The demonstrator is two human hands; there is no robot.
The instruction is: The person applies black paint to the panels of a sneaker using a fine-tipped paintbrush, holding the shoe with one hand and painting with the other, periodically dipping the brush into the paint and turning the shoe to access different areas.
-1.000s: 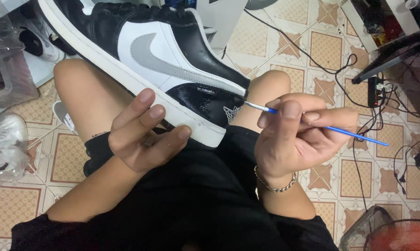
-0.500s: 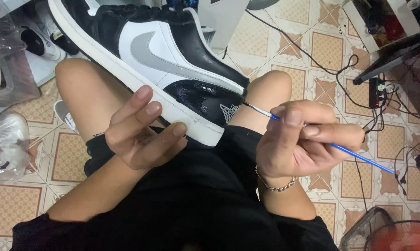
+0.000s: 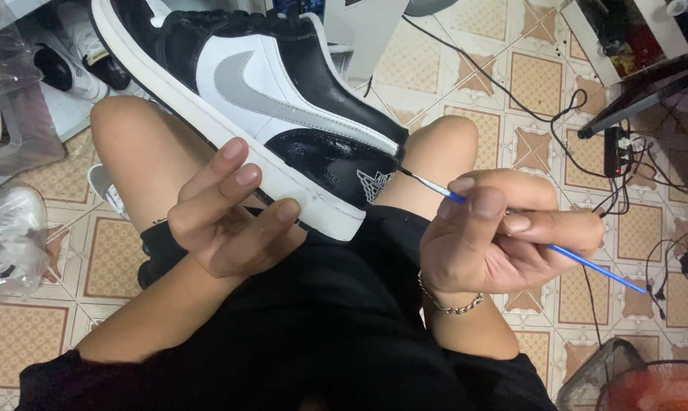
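Head view looks down on a seated person's lap, with a black, white and grey sneaker (image 3: pixel 268 106) as the landmark. It lies on its side across the bare knees, its heel pointing toward the person and its white sole facing the left hand.

Left hand (image 3: pixel 226 217) supports the sneaker from below its white sole edge; the fingers (image 3: pixel 233 179) are loosely curled and pressed against the sole near the heel, steadying it rather than closing around it.

Right hand (image 3: pixel 496 236) sits just right of the sneaker's heel. Its fingers are pinched around a thin blue-handled paintbrush (image 3: pixel 511 228), whose dark tip touches the glossy black heel panel beside a small white emblem. The handle runs away from the sneaker, down and to the right. A metal chain bracelet (image 3: pixel 446 303) circles the right wrist.

Beyond the sneaker, to its right, black cables (image 3: pixel 511 95) and a power strip (image 3: pixel 614 148) lie on the patterned tile floor (image 3: pixel 427 61). Left of the sneaker, more shoes sit wrapped in clear plastic (image 3: pixel 9 236).
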